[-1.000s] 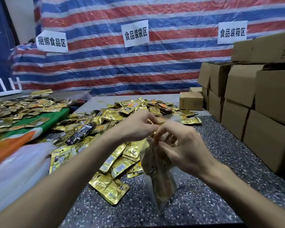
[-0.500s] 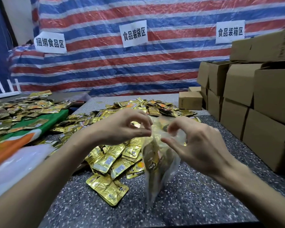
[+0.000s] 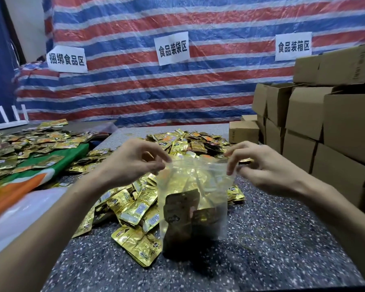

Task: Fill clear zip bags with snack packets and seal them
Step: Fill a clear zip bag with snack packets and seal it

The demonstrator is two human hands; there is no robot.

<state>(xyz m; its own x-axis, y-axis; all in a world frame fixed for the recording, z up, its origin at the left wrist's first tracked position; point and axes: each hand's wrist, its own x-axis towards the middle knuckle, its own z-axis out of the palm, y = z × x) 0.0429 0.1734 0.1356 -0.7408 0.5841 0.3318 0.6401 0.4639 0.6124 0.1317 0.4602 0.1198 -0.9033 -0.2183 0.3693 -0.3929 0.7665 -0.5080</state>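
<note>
I am holding the clear zip bag (image 3: 195,180) by its top strip. My left hand (image 3: 133,163) is pinching the left corner, and my right hand (image 3: 266,167) is pinching the right corner. The bag is hanging between my hands over the speckled table (image 3: 282,239). Snack packets (image 3: 181,216) are sitting low inside it. A pile of gold packets (image 3: 135,209) is lying just beside it.

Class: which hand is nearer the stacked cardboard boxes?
Right. The right hand pinches the zip bag on the side facing the cardboard boxes; the left hand pinches its opposite corner.
</note>
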